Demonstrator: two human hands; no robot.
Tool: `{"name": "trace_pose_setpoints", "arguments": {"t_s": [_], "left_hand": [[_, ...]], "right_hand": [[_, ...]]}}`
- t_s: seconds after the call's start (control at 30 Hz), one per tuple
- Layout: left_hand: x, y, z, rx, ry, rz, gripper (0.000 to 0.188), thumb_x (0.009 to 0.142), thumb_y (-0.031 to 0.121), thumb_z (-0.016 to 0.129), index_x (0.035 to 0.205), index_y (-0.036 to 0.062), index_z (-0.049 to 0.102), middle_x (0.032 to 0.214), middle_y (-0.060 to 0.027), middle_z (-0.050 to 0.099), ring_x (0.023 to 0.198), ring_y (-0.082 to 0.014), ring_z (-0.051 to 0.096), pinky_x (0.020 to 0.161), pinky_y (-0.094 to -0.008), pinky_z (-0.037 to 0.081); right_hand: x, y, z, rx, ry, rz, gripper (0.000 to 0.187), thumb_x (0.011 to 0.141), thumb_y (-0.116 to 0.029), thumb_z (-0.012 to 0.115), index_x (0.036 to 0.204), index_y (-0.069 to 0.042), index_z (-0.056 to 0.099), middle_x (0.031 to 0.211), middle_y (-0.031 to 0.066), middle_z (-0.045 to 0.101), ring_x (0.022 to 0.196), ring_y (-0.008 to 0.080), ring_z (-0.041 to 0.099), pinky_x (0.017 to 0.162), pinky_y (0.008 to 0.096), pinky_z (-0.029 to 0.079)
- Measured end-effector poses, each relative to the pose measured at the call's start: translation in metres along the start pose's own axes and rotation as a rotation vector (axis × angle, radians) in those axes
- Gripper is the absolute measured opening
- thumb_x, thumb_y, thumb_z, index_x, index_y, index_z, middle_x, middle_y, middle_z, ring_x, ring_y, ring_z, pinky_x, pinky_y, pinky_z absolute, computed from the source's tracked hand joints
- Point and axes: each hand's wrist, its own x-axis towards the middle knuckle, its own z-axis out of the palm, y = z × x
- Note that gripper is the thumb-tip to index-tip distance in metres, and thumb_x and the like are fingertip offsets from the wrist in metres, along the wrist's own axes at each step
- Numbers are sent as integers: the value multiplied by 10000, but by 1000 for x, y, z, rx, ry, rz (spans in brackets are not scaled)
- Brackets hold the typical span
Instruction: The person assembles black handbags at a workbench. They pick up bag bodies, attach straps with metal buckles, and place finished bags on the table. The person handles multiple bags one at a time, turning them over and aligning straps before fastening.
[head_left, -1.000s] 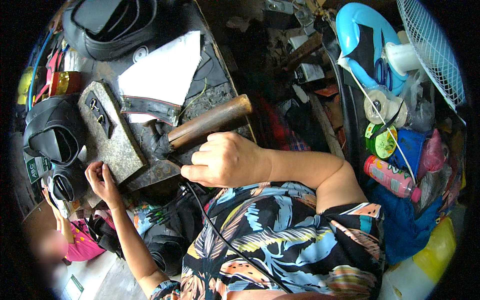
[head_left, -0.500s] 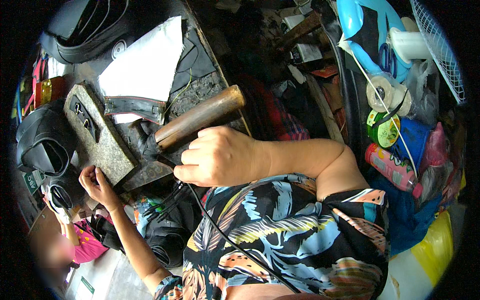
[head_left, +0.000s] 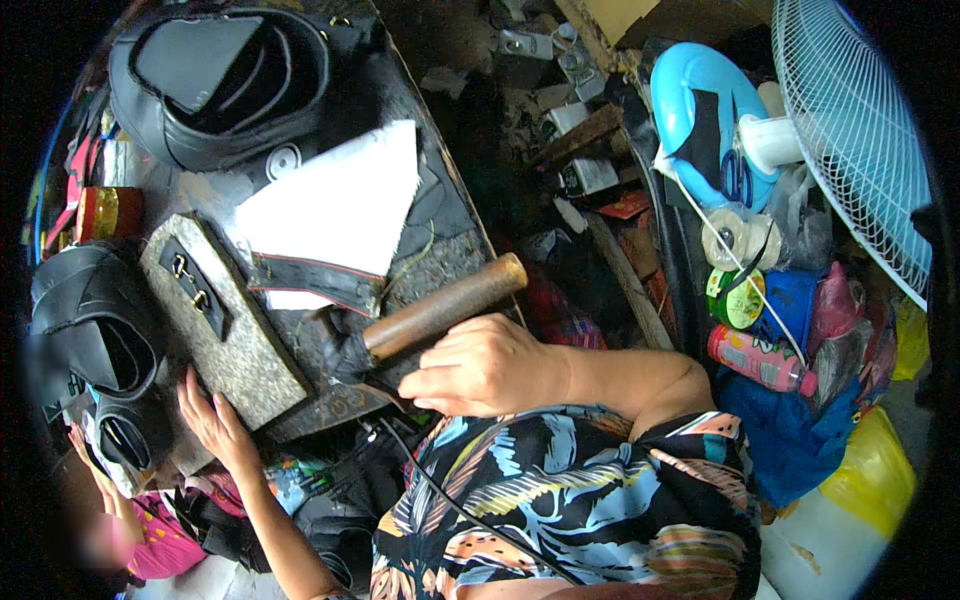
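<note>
My left hand [head_left: 213, 420] lies with fingers stretched out beside the near end of a speckled stone slab [head_left: 245, 345], holding nothing. On the slab rests a black leather tab [head_left: 193, 287] with gold-coloured metal fittings. My right hand [head_left: 485, 368] is closed, knuckles up, just below a brown wooden cylinder [head_left: 445, 307]. A thin dark strip [head_left: 372, 388] shows by its fingertips; what the fingers grip is hidden. A black-wrapped object [head_left: 340, 345] touches the cylinder's left end. Beyond lies a white fabric piece [head_left: 330, 205] edged with a black, red-stitched band [head_left: 318, 283].
A black leather bag [head_left: 180, 125] stands at the far left, and other black bag pieces [head_left: 95, 310] sit left of the slab. A co-worker's pink sleeve [head_left: 165, 540] is at lower left. At right are a blue fan [head_left: 850, 130] and a pink bottle [head_left: 760, 358]. A black cable [head_left: 455, 485] crosses my shirt.
My left hand has gone from curled fingers to stretched ones, lying flatter beside the slab. My right hand stays closed near the cylinder. The whole view has shifted, showing more of the bag and fan.
</note>
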Motion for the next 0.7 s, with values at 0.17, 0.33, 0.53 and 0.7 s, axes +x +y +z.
{"name": "trace_pose_setpoints", "arguments": {"t_s": [0.17, 0.33, 0.53, 0.7], "left_hand": [[0, 1, 3, 31, -8, -2, 517, 1001, 290, 432, 1441, 23, 470, 1458, -233, 460, 1363, -405, 395, 1156, -479, 258], [8, 1, 9, 37, 36, 55, 525, 1022, 362, 428, 1434, 43, 489, 1444, -240, 470, 1340, -408, 415, 1131, -494, 290], [18, 6, 24, 30, 73, 76, 504, 993, 317, 460, 1421, 56, 508, 1411, -242, 494, 1317, -412, 438, 1123, -491, 312], [11, 17, 35, 66, 54, -49, 484, 918, 205, 571, 1386, 85, 543, 1366, -227, 547, 1294, -405, 477, 1130, -474, 329]], "right_hand": [[2, 0, 1, 13, 22, 6, 157, 856, -212, 701, 948, -90, 662, 769, 71, 649, 707, 290, 658, 661, 405, 525], [2, 5, 3, -5, 67, 17, 179, 875, -244, 688, 954, -84, 673, 766, 78, 653, 692, 296, 653, 630, 408, 517], [4, 9, 11, -105, 64, 100, 219, 834, -293, 706, 934, -100, 688, 872, 88, 712, 795, 304, 693, 703, 413, 544], [3, 12, 8, -144, 60, 78, 215, 837, -301, 722, 954, -120, 717, 859, 76, 720, 781, 280, 707, 708, 398, 555]]}}
